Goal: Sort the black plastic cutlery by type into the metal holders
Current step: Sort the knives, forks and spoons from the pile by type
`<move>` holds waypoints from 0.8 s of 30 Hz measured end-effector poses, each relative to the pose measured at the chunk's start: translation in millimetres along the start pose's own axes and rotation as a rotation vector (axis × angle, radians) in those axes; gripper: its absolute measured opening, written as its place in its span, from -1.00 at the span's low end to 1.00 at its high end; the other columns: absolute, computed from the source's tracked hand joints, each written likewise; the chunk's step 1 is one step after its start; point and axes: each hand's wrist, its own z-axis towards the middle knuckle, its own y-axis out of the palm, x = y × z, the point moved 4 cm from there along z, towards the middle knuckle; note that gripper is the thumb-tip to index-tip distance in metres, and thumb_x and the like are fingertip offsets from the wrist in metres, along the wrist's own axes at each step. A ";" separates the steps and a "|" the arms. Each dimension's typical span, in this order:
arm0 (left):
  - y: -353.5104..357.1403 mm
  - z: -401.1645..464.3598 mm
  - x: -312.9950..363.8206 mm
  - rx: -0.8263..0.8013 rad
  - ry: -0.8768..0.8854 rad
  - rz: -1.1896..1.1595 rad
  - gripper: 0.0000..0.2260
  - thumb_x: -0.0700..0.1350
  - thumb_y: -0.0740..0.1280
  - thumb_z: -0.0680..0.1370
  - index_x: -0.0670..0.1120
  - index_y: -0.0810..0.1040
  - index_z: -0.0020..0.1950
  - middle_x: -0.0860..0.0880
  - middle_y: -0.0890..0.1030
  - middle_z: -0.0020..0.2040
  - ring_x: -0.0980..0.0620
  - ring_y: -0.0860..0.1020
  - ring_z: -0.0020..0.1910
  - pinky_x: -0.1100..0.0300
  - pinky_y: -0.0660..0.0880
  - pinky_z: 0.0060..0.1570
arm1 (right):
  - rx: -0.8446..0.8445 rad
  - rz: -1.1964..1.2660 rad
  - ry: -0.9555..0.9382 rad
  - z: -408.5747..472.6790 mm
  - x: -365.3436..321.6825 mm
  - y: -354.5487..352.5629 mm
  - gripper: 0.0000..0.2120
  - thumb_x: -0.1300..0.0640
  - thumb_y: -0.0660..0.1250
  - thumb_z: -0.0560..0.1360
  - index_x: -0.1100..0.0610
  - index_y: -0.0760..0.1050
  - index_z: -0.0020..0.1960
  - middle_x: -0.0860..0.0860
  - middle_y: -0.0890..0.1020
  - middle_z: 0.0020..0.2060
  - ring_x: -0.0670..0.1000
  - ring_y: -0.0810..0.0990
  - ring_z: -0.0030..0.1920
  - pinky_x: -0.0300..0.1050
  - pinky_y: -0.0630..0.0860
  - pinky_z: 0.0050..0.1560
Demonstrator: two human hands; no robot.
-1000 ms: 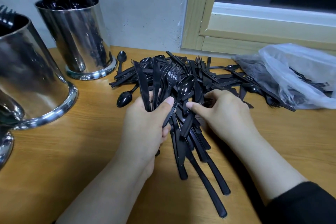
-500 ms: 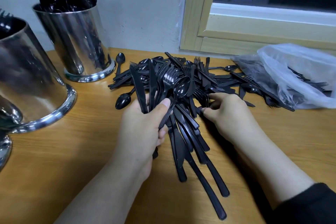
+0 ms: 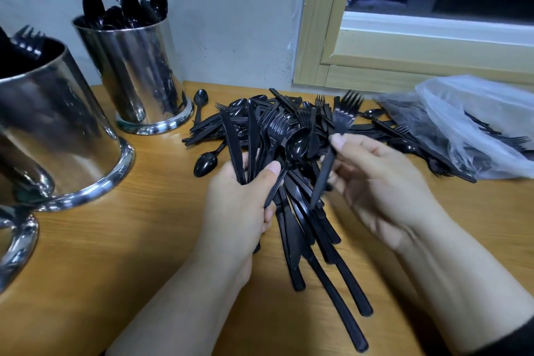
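We see the left hand (image 3: 239,205) curled tight around a mixed bundle of black plastic cutlery (image 3: 260,139), the thumb pressed across the handles; knives, forks and one spoon fan upward out of the fist toward the far edge of the worktop (image 3: 115,254). The left forearm comes in from the near edge, the back of the hand facing us.

The right hand (image 3: 384,182) pinches a single black plastic fork (image 3: 344,118) by its handle between thumb and fingers, the other fingers loosely curled; the fork is raised off the heap and tilted, tines pointing toward the far edge. The right forearm enters from the near right corner, with a dark sleeve (image 3: 514,341) at the edge of view.

The loose pile of black plastic cutlery (image 3: 318,225) lies on the wooden worktop between and beyond the hands, long handles reaching toward the near edge. At the far left stands a shiny metal cylinder holder with spoons (image 3: 133,72). Nearer, at the left edge, a larger shiny metal holder with forks (image 3: 52,130) shows tines at its rim. A clear plastic bag of cutlery (image 3: 468,124) lies by the far right edge.
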 end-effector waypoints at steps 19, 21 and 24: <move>18.0 -11.1 7.5 -0.185 0.124 0.140 -0.85 -0.05 0.30 0.67 0.10 0.63 -0.04 0.01 0.51 -0.40 0.07 0.45 -0.43 0.26 0.42 -0.41 | 0.059 0.139 0.012 -23.0 27.7 45.0 -0.87 0.17 0.40 0.52 0.25 0.63 -0.06 0.28 0.57 -0.24 0.15 0.51 -0.46 -0.04 0.51 -0.53; 19.6 -11.6 7.4 -0.200 0.124 0.132 -0.86 -0.06 0.32 0.66 0.13 0.65 0.00 0.09 0.63 -0.29 0.16 0.58 -0.32 0.30 0.49 -0.31 | 0.101 0.134 0.002 -22.5 29.1 43.0 -0.84 0.16 0.42 0.52 0.27 0.63 0.00 0.29 0.63 -0.19 0.16 0.58 -0.37 -0.02 0.57 -0.43; 20.9 -11.1 5.5 -0.232 0.108 0.115 -0.86 -0.10 0.33 0.66 0.09 0.66 0.12 0.04 0.72 -0.08 0.10 0.69 -0.12 0.18 0.63 -0.12 | 0.156 0.093 -0.039 -21.3 30.8 39.5 -0.84 0.13 0.46 0.50 0.23 0.65 -0.01 0.22 0.66 -0.24 0.12 0.57 -0.39 -0.05 0.55 -0.37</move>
